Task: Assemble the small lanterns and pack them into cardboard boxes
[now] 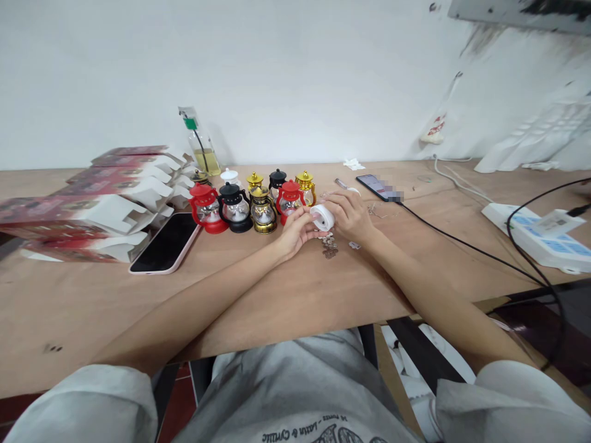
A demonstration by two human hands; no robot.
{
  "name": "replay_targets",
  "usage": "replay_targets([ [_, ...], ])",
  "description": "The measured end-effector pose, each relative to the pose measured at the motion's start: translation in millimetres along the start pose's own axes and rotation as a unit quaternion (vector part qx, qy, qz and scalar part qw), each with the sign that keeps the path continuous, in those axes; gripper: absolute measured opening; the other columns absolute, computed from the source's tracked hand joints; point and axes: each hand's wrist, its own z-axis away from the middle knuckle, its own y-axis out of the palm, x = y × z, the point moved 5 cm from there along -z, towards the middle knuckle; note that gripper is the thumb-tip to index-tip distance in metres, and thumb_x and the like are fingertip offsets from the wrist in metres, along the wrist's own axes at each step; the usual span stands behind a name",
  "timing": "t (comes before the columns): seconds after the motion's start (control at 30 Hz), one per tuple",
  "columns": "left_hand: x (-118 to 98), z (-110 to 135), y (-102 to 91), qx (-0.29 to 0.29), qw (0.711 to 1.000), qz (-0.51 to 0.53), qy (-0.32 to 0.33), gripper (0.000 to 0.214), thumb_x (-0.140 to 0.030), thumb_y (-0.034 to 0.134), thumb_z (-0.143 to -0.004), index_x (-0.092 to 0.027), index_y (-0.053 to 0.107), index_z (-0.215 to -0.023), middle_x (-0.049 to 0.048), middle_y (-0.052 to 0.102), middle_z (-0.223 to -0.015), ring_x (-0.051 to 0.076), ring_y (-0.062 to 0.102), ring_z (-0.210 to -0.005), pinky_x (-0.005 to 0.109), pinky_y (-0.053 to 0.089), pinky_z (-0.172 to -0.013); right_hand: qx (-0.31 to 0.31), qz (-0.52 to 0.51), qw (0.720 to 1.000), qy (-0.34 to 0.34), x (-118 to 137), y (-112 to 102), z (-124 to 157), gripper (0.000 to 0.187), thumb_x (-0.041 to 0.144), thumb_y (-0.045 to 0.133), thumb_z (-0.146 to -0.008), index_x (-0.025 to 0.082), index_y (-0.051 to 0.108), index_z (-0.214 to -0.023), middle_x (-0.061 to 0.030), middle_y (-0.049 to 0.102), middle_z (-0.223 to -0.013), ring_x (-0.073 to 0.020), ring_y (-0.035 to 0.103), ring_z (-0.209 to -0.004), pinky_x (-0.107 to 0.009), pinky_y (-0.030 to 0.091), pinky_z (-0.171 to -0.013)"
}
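Both my hands meet over the middle of the wooden table [286, 295] and hold a small white lantern [322, 216] lying on its side. My left hand [295, 231] curls round its near left side. My right hand [349, 214] grips it from the right and above. A little heap of small round button cells or coins [329, 246] lies on the table just below the lantern. Behind my left hand stands a cluster of toy lanterns: a red one [205, 208], a black one [235, 207], a gold-black one [263, 209] and several more.
A pink-cased phone [165, 243] lies face up at the left beside a stack of red-and-white boxes [87, 212]. A second phone [379, 187] with a black cable lies behind my right hand. A white power strip [538, 237] sits at the right; a clear bottle [203, 147] stands by the wall.
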Motion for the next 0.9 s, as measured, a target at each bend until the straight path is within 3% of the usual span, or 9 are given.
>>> replay_targets([
  [0.13,0.1,-0.4,-0.8,-0.006,1.000,0.002,-0.002,0.030,-0.028,0.069,-0.062,-0.017,0.047,-0.080,-0.0001,0.063,-0.073,0.018,0.067,-0.073,0.035,0.056,-0.070,-0.011,0.030,0.999,-0.037,3.5,-2.7,-1.3,0.021,0.016,0.046,-0.092,0.016,0.057,-0.109,-0.0101,0.067,-0.105,-0.0221,0.057,-0.105,-0.037,0.045,-0.085],
  [0.3,1.7,-1.3,-2.3,-0.011,1.000,0.008,-0.002,0.029,-0.024,0.067,-0.062,-0.017,0.047,-0.082,-0.0016,0.062,-0.074,0.017,0.067,-0.070,0.043,0.055,-0.078,0.017,0.045,0.998,-0.051,4.3,1.1,0.6,0.024,0.016,0.042,-0.093,0.017,0.059,-0.110,-0.0117,0.068,-0.105,-0.0227,0.058,-0.107,-0.040,0.045,-0.085],
  [0.5,2.3,-0.5,-2.5,-0.038,0.999,0.005,-0.004,0.028,-0.022,0.065,-0.059,-0.017,0.048,-0.081,-0.0019,0.062,-0.070,0.017,0.065,-0.067,0.039,0.055,-0.072,0.045,0.032,0.997,-0.046,4.8,4.7,1.9,0.024,0.016,0.042,-0.094,0.019,0.059,-0.111,-0.0112,0.068,-0.106,-0.0226,0.056,-0.108,-0.040,0.043,-0.087],
  [0.67,3.0,0.2,-2.6,-0.046,0.999,0.005,-0.005,0.027,-0.022,0.065,-0.061,-0.017,0.047,-0.081,-0.0020,0.062,-0.070,0.016,0.065,-0.067,0.044,0.055,-0.078,0.010,0.062,0.995,-0.075,8.9,-0.2,-0.5,0.022,0.014,0.045,-0.093,0.017,0.059,-0.109,-0.0107,0.069,-0.102,-0.0221,0.057,-0.105,-0.037,0.044,-0.085],
  [0.9,2.8,1.0,-2.6,-0.052,0.999,0.002,0.000,0.026,-0.023,0.066,-0.062,-0.017,0.048,-0.080,-0.0021,0.063,-0.071,0.016,0.065,-0.066,0.042,0.056,-0.076,0.041,0.029,0.998,-0.043,5.4,4.9,-0.7,0.024,0.016,0.042,-0.094,0.019,0.060,-0.109,-0.0107,0.068,-0.104,-0.0226,0.058,-0.106,-0.039,0.044,-0.085],
])
